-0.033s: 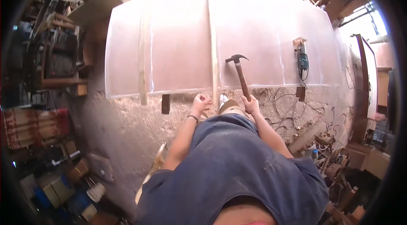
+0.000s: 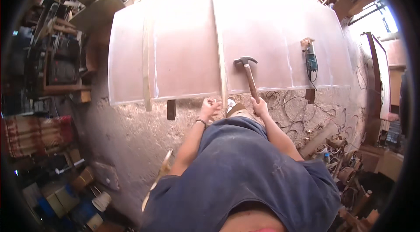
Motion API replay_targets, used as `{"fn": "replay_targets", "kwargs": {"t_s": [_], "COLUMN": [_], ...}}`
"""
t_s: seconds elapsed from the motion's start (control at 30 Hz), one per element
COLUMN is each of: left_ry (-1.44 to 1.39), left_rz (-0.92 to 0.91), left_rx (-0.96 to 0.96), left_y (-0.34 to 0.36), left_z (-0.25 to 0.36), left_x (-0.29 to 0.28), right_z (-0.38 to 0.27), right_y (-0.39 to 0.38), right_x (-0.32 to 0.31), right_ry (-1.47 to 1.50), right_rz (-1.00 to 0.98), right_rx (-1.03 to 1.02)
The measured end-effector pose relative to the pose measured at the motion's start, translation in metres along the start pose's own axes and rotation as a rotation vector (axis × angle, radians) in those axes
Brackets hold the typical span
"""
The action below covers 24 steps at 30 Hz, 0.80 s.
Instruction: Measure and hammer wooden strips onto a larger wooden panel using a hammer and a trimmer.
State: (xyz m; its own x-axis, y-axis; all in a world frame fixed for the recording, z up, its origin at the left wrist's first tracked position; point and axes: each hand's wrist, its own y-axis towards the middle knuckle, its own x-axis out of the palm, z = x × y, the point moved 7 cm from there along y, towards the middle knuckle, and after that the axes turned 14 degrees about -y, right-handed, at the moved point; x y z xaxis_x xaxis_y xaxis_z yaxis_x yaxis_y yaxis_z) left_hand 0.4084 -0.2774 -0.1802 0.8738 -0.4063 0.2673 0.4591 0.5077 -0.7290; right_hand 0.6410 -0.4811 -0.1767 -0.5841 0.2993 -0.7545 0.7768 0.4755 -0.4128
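My right hand [image 2: 260, 107] is closed round the wooden handle of a claw hammer [image 2: 250, 80]. The hammer's dark head is over the large pale sheet [image 2: 188, 57], right of the middle wooden strip [image 2: 219, 48]; I cannot tell whether it touches the sheet. Close to the near end of that strip is my left hand [image 2: 210, 108], its fingers drawn together in a pinch. Whatever they hold, if anything, is too small to make out. A dark band circles my left wrist.
A second wooden strip [image 2: 147, 57] crosses the sheet on the left. A green corded power tool [image 2: 311, 60] lies on its right part. Dark supports [image 2: 171, 108] show under the near edge. Cables [image 2: 288, 116] lie on the rough floor, with clutter at both sides.
The fingers of my left hand have shifted slightly. The hammer stays in my right hand in almost the same place, and the whole view has moved a little.
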Motion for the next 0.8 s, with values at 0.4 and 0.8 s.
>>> {"fn": "replay_targets", "kwargs": {"t_s": [0.4,0.8], "left_ry": [-0.040,0.638], "left_rz": [-0.191,-0.262], "left_rx": [-0.432,0.697], "left_y": [0.026,-0.103], "left_z": [-0.037,0.122], "left_x": [0.032,0.062], "right_z": [-0.039,-0.193], "right_y": [-0.003,-0.033], "right_x": [-0.046,0.008], "right_ry": [-0.398,0.849], "right_rz": [0.465,-0.607], "right_rx": [-0.090,-0.035]}}
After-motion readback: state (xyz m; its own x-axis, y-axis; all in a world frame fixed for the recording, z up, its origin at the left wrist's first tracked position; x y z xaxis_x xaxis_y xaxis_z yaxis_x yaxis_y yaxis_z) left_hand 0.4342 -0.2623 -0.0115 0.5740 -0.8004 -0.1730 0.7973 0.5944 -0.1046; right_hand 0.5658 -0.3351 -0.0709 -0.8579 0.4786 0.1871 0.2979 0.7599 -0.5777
